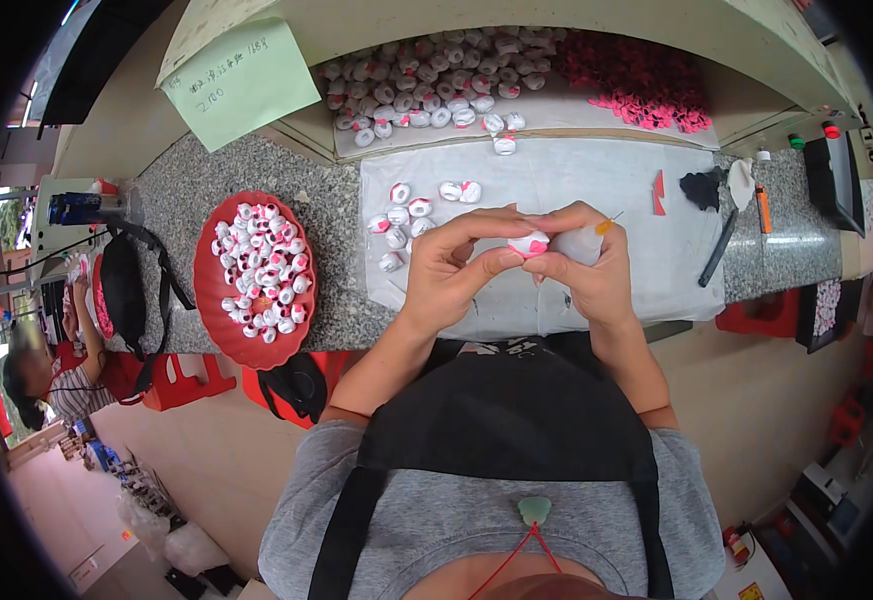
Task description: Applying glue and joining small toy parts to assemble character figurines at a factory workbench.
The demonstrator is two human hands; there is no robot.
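Note:
Over the white sheet (646, 250), both hands meet in front of my chest. My left hand (453, 268) pinches a small rounded white piece with a pink patch (529, 245) between thumb and fingers. The fingertips of my right hand (604, 285) press the same piece from the other side. Tucked in that right hand is a translucent squeeze bottle (578, 246) with an orange needle tip (604, 227) pointing up and away. Left of my hands, several similar white pieces (396, 215) lie loose on the sheet.
At left, a red scalloped tray (213, 325) holds many finished-looking white-and-pink pieces. A shelf behind carries heaped white pieces (436, 85) and pink bits (646, 85). On the right lie a black pen-like tool (718, 250), an orange tool (763, 210) and a black cloth scrap (699, 190). Another person (61, 375) sits far left.

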